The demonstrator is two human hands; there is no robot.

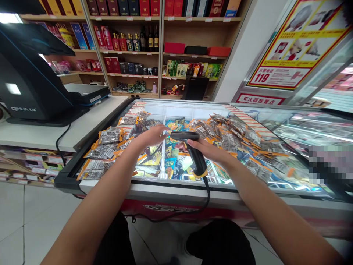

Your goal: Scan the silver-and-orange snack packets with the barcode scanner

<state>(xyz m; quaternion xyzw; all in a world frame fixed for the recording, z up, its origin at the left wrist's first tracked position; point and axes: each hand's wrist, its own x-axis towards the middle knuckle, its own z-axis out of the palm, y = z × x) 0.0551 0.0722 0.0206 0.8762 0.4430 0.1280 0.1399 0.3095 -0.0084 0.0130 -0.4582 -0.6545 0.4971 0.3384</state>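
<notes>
My right hand (208,149) is wrapped round the grip of a black barcode scanner with an orange base (193,151), its head pointing left over the freezer lid. A black cable (205,200) hangs from the scanner down the freezer front. My left hand (151,135) reaches forward with fingers stretched out, resting on or just above the orange-edged snack packets (110,137) spread over the glass. Whether it grips one I cannot make out.
The glass-topped chest freezer (171,189) carries piles of packets (237,136) left and right. A black checkout terminal (30,81) stands on the white counter (82,125) at left. Shelves of bottles and boxes (132,40) line the back wall. A poster (298,44) hangs at right.
</notes>
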